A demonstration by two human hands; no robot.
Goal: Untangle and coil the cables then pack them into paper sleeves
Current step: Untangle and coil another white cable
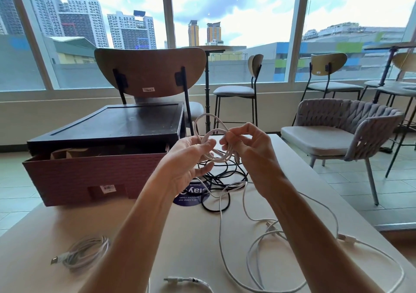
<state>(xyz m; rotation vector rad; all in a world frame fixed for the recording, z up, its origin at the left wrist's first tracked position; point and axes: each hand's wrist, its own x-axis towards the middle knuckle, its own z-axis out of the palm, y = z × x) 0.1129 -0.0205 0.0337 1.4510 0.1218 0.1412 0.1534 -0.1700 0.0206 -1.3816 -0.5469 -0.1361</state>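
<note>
Window wall (234, 22) behind, city view. Work surface is the beige table (144, 220).

Pink box (90, 175) sits on the table, with a dark tray (112, 124) resting on top. Brown paper sleeves (67, 153) poke out of the box under the tray.

Right of the box: black cable (221, 180) in a loose tangle, partly over a round blue sticker (191, 199). Near side of the box, toward the camera: one small white coil (87, 251), looks done but not sleeved.

White cable (211, 139) is the one in hand, raised above the black tangle, right of the box. Its tail runs down and sprawls across the table in wide loops, far right of the box.

Left hand (189, 157): palm up, thumb and loosely curled fingers around a few small loops. Right hand (249, 151): fingers pinching the same loops at the opposite side.

Step, as I read it: coiling, early, since most of the length is on the table.

Tips:
- left hand holds the bundle, right feeds
- keep every loop the same size, sleeve-sized
- let the cable roll between the fingers so twist doesn't build
- tail crosses the black tangle, so lift it clear before pulling or it drags the black one along
- plug ends can snag on loops, so feed slowly
</note>
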